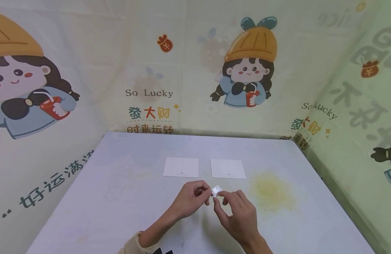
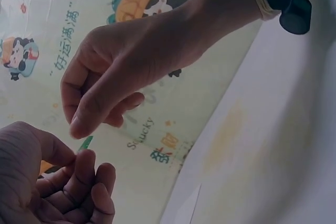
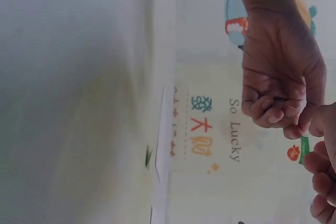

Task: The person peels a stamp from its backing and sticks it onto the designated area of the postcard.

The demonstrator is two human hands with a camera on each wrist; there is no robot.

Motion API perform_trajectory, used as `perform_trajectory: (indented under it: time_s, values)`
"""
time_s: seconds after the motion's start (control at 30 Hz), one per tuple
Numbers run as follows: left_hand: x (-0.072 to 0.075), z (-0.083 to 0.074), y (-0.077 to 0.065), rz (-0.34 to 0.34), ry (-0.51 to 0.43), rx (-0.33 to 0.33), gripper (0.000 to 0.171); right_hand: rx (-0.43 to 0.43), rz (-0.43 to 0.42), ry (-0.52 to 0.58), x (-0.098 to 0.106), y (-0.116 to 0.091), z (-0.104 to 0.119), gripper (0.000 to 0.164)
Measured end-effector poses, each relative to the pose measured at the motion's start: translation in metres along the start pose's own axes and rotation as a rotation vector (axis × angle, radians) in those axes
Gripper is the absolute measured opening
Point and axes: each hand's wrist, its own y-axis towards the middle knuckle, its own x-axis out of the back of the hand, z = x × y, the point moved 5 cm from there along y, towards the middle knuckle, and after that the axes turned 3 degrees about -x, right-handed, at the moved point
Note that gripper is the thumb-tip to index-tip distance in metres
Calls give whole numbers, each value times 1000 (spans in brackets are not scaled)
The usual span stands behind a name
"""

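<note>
Over the table, a small shiny silvery foil piece (image 1: 216,190) lies between the fingertips of both hands. In both wrist views a green part of it (image 2: 85,143) shows at the fingers. My left hand (image 1: 192,199) pinches its left side between thumb and index finger, with the other fingers curled in. From the right, my right hand (image 1: 240,215) has its index fingertip on the piece and its thumb right at the lower edge. Seen in the right wrist view, the green strip (image 3: 304,149) sits just below the left fingertips, and much of it is hidden by fingers.
Two white cards lie side by side beyond the hands, a left card (image 1: 181,167) and a right card (image 1: 228,169). The white table (image 1: 119,211) has a yellowish stain (image 1: 271,190) at right. Printed cloth walls (image 1: 195,120) stand around its back and sides.
</note>
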Motion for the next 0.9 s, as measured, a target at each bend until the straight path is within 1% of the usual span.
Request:
perform_trajectory:
  time_s: [0.1, 0.23, 0.4, 0.5, 0.63, 0.9]
  values:
    - [1, 1, 0, 20, 10, -8, 15, -37, 10, 45, 1, 1, -1, 30]
    - [1, 3, 1, 50, 22, -3, 15, -54, 28, 100, 1, 1, -1, 29]
    - [3, 4, -1, 89, 10, 6, 16, -76, 86, 165, 1, 1, -1, 27]
    - [3, 3, 0, 104, 1, -4, 15, -82, 109, 176, 1, 1, -1, 25]
    - [3, 2, 1, 124, 8, -16, 15, -78, 118, 180, 0, 1, -1, 22]
    - [2, 6, 0, 153, 11, -23, 16, -106, 160, 195, -2, -3, -2, 21]
